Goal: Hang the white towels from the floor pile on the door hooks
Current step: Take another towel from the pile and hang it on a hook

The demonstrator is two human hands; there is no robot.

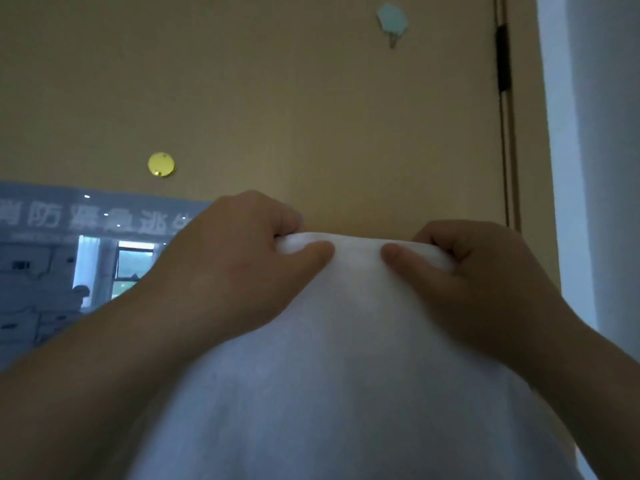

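A white towel (346,358) hangs in front of me, filling the lower middle of the view. My left hand (242,258) pinches its top edge on the left, thumb in front and fingers behind. My right hand (474,268) pinches the same edge on the right. Both hold the towel up close to the tan door (294,116). A pale adhesive hook (392,22) sits high on the door, well above the towel and slightly right of it. The floor pile is out of view.
A round brass peephole cover (161,164) sits on the door left of centre. A glossy blue notice (69,258) with reflections covers the door's lower left. The door hinge (503,57) and frame run down the right, beside a white wall (606,168).
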